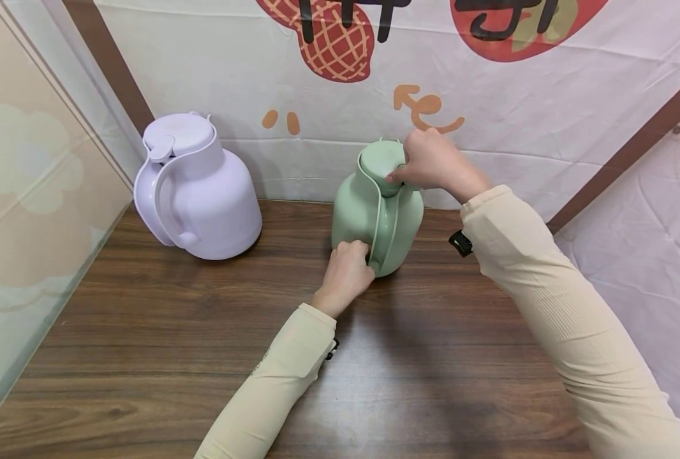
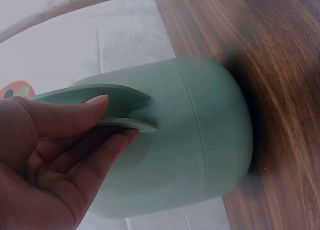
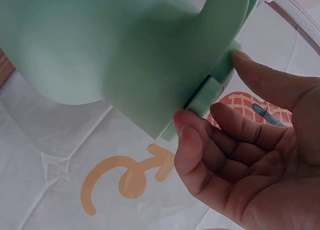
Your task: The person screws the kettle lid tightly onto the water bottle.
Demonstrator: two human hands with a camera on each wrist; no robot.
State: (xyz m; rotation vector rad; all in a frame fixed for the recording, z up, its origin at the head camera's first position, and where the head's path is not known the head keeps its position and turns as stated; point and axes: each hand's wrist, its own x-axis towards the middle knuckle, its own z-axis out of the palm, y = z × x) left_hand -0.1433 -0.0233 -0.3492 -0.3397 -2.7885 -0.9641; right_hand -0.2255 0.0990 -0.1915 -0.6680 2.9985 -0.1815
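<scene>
A pale green thermos jug [image 1: 351, 213] stands upright on the wooden table near the back wall. My left hand [image 1: 347, 271] grips the lower part of its handle [image 2: 131, 123], thumb on one side and fingers on the other in the left wrist view. Up at the top, my right hand [image 1: 432, 164] pinches the round green lid [image 1: 379, 159] at its edge. In the right wrist view the thumb [image 3: 265, 75] lies at one side of the lid, while curled fingertips meet the other side beside a small raised tab [image 3: 206, 96].
A lilac thermos jug [image 1: 219, 197] of similar shape stands at the back left, its lid on. Behind both hangs a white printed cloth [image 1: 214, 83]. Side panels border the dark wooden table [image 1: 202, 331] on the left and right.
</scene>
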